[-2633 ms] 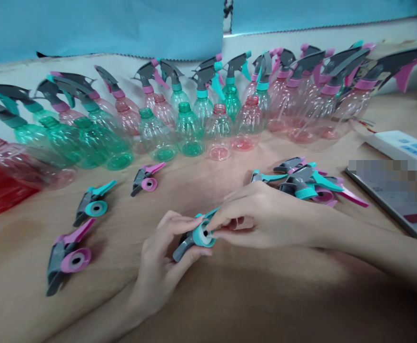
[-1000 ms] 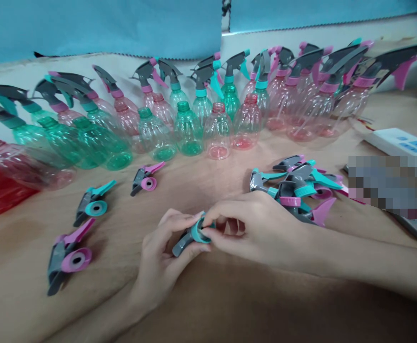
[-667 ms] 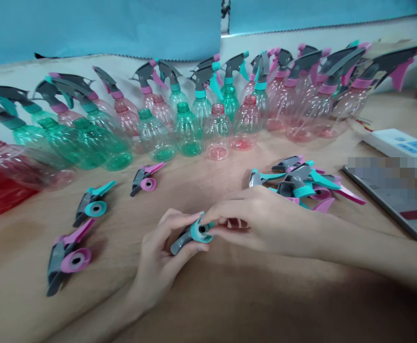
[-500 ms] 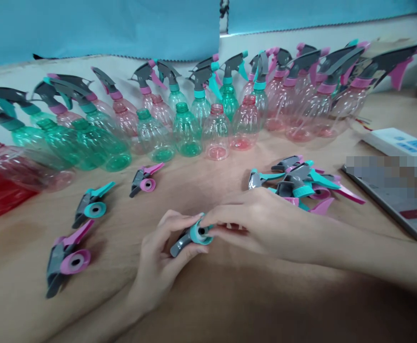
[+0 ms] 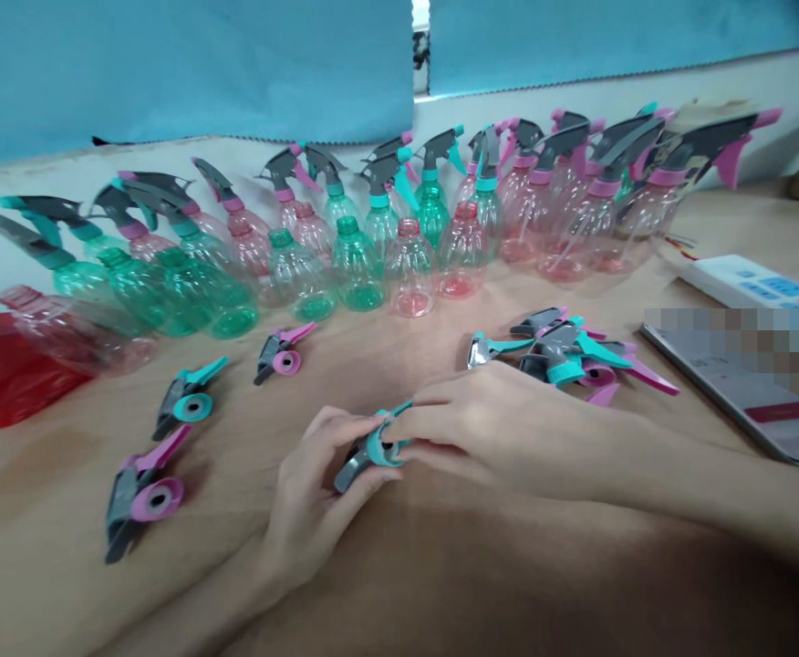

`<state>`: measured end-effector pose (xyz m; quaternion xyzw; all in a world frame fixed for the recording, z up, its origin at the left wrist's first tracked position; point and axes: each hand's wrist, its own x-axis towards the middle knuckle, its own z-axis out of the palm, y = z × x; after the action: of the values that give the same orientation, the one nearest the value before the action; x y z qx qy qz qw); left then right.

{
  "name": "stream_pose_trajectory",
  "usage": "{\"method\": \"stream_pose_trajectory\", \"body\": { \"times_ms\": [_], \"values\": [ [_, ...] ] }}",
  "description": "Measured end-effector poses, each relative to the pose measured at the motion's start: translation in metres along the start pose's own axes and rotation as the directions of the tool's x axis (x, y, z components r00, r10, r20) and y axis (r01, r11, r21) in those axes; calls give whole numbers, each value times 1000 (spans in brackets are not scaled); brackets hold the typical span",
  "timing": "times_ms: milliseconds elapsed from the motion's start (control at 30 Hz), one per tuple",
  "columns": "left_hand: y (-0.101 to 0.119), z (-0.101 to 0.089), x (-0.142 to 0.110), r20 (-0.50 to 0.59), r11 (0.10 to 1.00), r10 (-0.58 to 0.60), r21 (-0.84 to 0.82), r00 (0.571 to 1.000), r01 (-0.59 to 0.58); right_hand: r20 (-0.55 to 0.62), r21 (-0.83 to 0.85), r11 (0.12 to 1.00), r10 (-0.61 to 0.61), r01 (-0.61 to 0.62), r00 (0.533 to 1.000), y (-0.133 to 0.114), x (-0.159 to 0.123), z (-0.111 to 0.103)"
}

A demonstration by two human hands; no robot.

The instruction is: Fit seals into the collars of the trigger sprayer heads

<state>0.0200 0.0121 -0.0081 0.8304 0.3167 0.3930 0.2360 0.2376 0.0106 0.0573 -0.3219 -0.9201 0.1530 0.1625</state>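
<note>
Holding a teal-collared spray head [image 5: 351, 472] in the left hand [image 5: 321, 484], over the near part of the table [image 5: 406, 575], with index finger along the top of the collar [image 5: 376, 445] and thumb underneath, curled close round the grey body. Working at the collar's mouth, judging by the pose, with the right hand [image 5: 488, 424], fingertips bunched nearly together there; cannot tell about any small part pinched between them, nor about depth inside. To do this well, brace the body against the left fingers, tilt the mouth toward the eyes, and press straight along the collar's axis, not sideways. Lift the right knuckles slightly for a clearer view of the dark centre hole. Feel for even contact all round, without squeezing the collar out of shape or loading the trigger [image 5: 398, 410]. For comparison, glance left at three loose spray heads [image 5: 187, 408], lying apart, mouths in view. Mind the jumbled pile of spray heads [image 5: 554, 351] just beyond the right wrist, near the phone-like device [image 5: 721, 388]
</note>
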Motion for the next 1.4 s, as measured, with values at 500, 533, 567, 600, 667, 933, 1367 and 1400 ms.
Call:
{"method": "stream_pose_trajectory", "body": {
  "times_ms": [500,533,567,600,667,933,1367,1400],
  "values": [
    [-1,71,94,13,957,220,189,975,-219,-353,-100,984,103,-147,930,16,-35,-91],
    [-1,78,103,41,955,233,180,972,-236,-360,-104,983,105,-152,927,18,-37,-93],
    [-2,85,112,74,953,241,171,968,-250,-367,-107,982,107,-156,924,19,-38,-94],
    [-4,92,120,103,952,244,163,964,-258,-374,-110,981,108,-160,921,20,-39,-95],
    [-11,103,134,145,953,236,156,961,-258,-385,-115,978,120,-176,915,24,-40,-97],
    [-29,109,161,308,962,185,140,933,-236,-393,-182,955,148,-234,908,39,-41,-99],
    [-18,89,140,358,967,134,156,924,-201,-321,-249,932,177,-263,930,58,-33,-89],
    [-18,84,136,345,966,128,170,930,-196,-308,-248,932,181,-263,934,58,-32,-88]
  ]
}}
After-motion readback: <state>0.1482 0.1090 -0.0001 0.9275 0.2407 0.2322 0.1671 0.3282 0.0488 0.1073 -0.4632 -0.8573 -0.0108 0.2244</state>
